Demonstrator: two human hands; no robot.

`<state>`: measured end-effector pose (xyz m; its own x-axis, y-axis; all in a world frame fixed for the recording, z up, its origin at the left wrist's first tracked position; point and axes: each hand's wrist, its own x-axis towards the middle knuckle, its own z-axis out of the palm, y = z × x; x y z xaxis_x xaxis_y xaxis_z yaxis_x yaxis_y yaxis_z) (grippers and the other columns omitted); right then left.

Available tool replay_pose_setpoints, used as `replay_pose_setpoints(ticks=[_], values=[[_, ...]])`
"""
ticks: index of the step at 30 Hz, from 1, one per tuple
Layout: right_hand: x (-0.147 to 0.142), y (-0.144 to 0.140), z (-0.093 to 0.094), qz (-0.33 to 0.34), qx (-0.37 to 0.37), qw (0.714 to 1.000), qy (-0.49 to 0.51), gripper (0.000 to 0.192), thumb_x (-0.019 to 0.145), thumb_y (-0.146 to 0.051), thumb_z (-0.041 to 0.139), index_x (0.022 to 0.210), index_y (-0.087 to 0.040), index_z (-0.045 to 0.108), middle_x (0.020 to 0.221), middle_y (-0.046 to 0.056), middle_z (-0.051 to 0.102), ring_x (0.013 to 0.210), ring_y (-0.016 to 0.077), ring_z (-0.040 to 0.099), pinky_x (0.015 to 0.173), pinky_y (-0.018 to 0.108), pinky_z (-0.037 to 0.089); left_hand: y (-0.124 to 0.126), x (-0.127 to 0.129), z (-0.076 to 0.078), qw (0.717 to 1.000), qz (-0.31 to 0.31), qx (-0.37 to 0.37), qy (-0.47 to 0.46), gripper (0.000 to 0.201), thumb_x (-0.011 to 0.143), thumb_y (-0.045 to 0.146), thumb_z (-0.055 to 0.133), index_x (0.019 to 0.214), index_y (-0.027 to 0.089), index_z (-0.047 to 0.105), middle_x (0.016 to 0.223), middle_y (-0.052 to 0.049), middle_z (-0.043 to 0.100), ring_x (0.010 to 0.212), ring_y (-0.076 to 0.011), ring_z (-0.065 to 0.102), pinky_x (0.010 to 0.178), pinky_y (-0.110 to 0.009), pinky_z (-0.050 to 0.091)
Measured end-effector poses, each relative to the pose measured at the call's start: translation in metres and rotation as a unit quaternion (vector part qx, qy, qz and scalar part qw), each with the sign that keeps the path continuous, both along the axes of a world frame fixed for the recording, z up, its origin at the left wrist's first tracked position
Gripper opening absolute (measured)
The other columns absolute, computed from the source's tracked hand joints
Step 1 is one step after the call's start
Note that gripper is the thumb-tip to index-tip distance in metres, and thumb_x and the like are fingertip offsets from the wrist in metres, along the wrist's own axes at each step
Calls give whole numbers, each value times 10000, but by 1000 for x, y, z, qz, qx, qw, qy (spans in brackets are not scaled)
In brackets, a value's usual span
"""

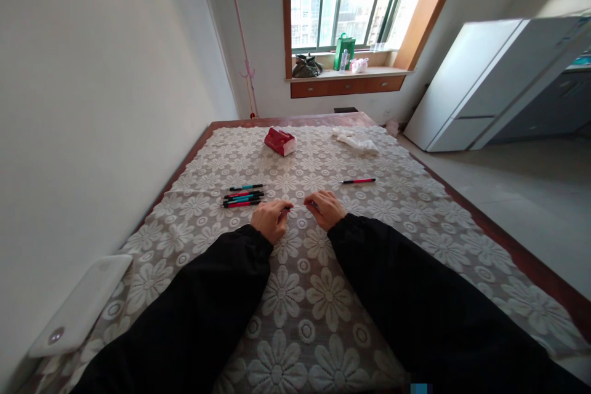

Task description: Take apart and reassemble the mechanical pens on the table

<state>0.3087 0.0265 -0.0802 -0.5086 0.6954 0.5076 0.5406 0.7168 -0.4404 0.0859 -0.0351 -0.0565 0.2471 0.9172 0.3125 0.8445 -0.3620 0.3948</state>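
Both hands pinch 1 thin pen part (299, 205) between them — left hand (270, 220) and right hand (327, 209) closed on its ends, just above the lace tablecloth (323, 295). Best keep both ends aligned — pressing straight, beside the pen pile (242, 198).

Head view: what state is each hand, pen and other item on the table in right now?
left hand: closed on one end of a thin pen part
right hand: closed on the other end
pen pile: lying flat, untouched
single red pen: lying apart, whole
red tissue pack: tilted
white cloth: crumpled
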Motion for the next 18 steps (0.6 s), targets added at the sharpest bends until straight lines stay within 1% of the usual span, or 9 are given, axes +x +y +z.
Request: replay_pose_setpoints(ticks=[2,5,8,10,14,18], values=[[0,2,-2,11,-6,1000,21,102,954,-213,577,963,-233,677,899,56,727,880,207,651,910,369,473,0,-1,-1,1000,-22,1,7,359,920,122,510,1205,229,700,1143,-55,759,1031,-236,702,925,-389,509],[1,3,-4,29,-20,997,66,96,940,-230,586,1006,-231,656,918,55,735,852,198,666,867,360,505,1,-2,-1,998,-64,10,28,490,927,90,469,1361,247,632,1151,-58,740,1032,-218,690,923,-365,519],[0,4,-4,43,-42,992,109,153,924,-244,605,1077,-247,622,913,31,747,836,185,684,858,354,527,1,-2,-3,995,-91,18,46,600,903,31,438,1434,271,583,1150,-46,728,1035,-200,675,941,-344,523],[0,3,-4,45,-60,989,129,190,925,-263,617,1114,-261,604,902,18,751,815,179,690,851,351,539,1,-2,-4,992,-107,23,67,689,864,-3,450,1476,298,548,1158,-40,714,1041,-198,663,957,-342,527],[-1,2,-5,56,-83,985,142,250,923,-274,628,1170,-274,586,879,7,752,782,178,695,819,348,555,1,-3,-6,986,-118,22,113,863,768,-39,504,1529,368,490,1115,-37,673,1003,-202,645,945,-338,547],[-2,1,-5,68,-93,982,147,332,922,-266,624,1247,-283,558,884,-1,755,783,173,705,824,343,555,1,-4,-4,985,-109,6,133,930,713,-68,504,1525,384,495,1083,-35,643,981,-198,634,904,-312,562]])
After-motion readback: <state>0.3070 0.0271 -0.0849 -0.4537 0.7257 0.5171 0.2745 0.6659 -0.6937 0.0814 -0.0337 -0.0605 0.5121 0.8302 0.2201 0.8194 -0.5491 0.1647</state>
